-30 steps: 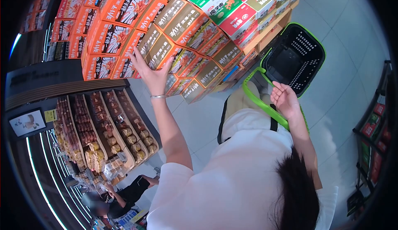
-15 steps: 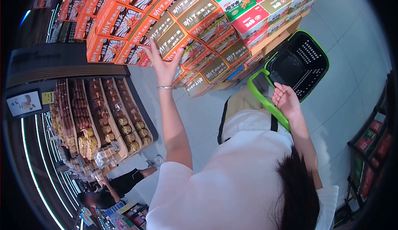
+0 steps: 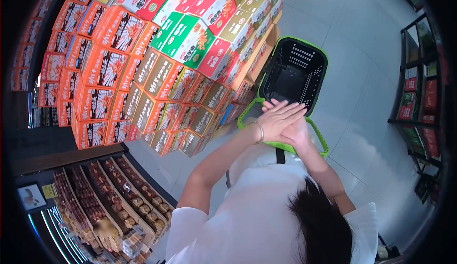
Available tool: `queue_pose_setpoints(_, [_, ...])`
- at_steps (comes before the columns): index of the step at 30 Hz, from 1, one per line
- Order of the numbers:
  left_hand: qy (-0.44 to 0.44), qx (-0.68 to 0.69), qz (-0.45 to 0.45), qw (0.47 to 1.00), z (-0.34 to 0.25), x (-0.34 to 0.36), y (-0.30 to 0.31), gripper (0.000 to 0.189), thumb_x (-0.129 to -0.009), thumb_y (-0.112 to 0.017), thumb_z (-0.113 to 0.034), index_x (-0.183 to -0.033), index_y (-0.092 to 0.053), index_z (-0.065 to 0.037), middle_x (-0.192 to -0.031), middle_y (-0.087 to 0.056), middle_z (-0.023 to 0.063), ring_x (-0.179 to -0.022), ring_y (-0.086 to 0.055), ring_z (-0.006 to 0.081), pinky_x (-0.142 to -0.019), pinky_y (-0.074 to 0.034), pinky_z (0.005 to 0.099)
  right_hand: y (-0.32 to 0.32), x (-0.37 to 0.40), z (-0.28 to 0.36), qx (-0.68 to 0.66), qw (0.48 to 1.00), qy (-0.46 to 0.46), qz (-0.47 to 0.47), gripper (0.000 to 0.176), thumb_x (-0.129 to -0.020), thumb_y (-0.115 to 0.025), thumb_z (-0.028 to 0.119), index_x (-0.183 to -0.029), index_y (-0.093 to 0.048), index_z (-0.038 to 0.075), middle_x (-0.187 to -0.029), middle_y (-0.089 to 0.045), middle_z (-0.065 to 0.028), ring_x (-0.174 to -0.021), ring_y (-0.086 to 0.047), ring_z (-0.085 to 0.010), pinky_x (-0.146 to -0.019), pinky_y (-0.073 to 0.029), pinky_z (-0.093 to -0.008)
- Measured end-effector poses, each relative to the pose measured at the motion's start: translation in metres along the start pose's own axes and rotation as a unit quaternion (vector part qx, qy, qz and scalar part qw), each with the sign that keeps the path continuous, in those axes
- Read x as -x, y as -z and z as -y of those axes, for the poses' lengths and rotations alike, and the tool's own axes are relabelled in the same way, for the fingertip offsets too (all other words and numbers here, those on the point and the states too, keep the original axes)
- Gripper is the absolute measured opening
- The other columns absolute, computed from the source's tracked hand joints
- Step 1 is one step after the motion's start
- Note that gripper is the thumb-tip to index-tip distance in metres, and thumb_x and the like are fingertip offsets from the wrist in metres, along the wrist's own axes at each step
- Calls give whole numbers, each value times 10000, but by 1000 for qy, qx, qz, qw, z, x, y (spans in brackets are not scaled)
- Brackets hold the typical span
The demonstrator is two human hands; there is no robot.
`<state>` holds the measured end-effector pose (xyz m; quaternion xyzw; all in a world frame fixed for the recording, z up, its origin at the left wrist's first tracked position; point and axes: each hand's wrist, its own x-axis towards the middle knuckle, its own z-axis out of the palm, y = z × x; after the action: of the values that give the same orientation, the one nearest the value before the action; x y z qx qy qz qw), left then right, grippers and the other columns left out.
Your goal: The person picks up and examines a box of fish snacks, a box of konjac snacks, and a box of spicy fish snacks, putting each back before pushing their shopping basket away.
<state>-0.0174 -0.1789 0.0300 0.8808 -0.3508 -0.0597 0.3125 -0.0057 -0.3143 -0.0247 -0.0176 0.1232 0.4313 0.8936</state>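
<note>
- Two hands, the left hand (image 3: 275, 122) and the right hand (image 3: 296, 132), are meeting before the body; the left is no longer reaching to the stacked boxes (image 3: 161, 76).
- The left is lying across the right, fingers straight; the right is partly hiding beneath, fingertips showing.
- The black, green-rimmed basket (image 3: 285, 65) is sitting just ahead, beside the display, its green handle (image 3: 285, 147) passing below the hands.
</note>
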Motion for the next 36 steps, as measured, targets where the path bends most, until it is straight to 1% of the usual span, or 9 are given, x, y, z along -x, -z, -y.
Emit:
queue_pose_setpoints(4, [174,-192,21,966,54,4,-11,775,-915,-493,-522,-1504,-252,-78,-1551,-231,189,-1425,-237,369,-1161,-101,542,-9,10,12,-63,998,7,-16,698,-993,-215,574,-1437,-353,54,-1443,-425,-158,-1327,-407,-317,-1151,-230,-471])
queue_pose_setpoints(12, [-9,51,66,996,18,-31,-12,791,-904,-516,-511,-1494,-263,-50,-1537,-274,176,-1423,-260,334,-1162,-96,547,1,5,15,-54,993,100,-20,702,-984,-226,588,-1438,-348,66,-1469,-369,-220,-1379,-329,-345,-1165,-215,-476])
queue_pose_setpoints(16, [278,-128,184,934,52,-30,13,706,-932,-476,-483,-1478,-307,-68,-1490,-326,248,-1409,-282,374,-1151,-95,567,-18,20,22,-103,990,80,-61,698,-992,-224,569,-1416,-361,30,-1464,-381,-211,-1336,-383,-350,-1144,-247,-493])
queue_pose_setpoints(18, [111,-151,15,982,45,-33,10,708,-933,-472,-489,-1457,-332,-34,-1482,-346,235,-1415,-251,384,-1151,-111,563,7,17,26,-130,984,97,-74,694,-991,-230,576,-1421,-362,47,-1457,-394,-203,-1313,-404,-360,-1138,-254,-494])
queue_pose_setpoints(20, [-12,-97,12,995,-4,-51,10,751,-896,-540,-492,-1452,-340,-29,-1507,-306,228,-1434,-204,379,-1153,-115,563,33,17,24,-242,961,91,100,729,-980,-228,604,-1456,-312,59,-1483,-360,-195,-1347,-373,-346,-1146,-237,-497])
queue_pose_setpoints(21, [-50,-18,41,998,-33,-60,12,711,-864,-613,-420,-1440,-388,-67,-1526,-286,201,-1435,-206,383,-1161,-105,547,20,23,11,1,982,187,-37,764,-967,-254,624,-1485,-258,63,-1512,-314,-191,-1384,-332,-335,-1146,-230,-501])
queue_pose_setpoints(24, [-16,167,43,985,-9,-53,-29,842,-808,-636,-531,-1474,-348,-101,-1537,-286,159,-1428,-225,384,-1157,-79,570,18,21,20,-96,975,184,85,787,-953,-297,618,-1494,-238,49,-1551,-238,-192,-1424,-252,-331,-1163,-196,-490])
queue_pose_setpoints(32, [189,-262,157,933,52,-23,20,510,-915,-554,-417,-1211,-595,-4,-1285,-536,266,-1254,-475,389,-1123,-190,571,-13,69,20,72,966,224,-103,572,-1020,-316,425,-1371,-436,-12,-1433,-452,-184,-1299,-456,-274,-1106,-322,-411])
queue_pose_setpoints(36, [89,-7,157,983,37,12,19,469,-927,-561,-367,-1207,-592,8,-1221,-592,233,-1176,-535,382,-1068,-354,460,-23,93,5,400,817,287,-300,440,-1001,-428,360,-1210,-594,10,-1202,-635,-129,-1188,-546,-186,-1003,-402,-348])
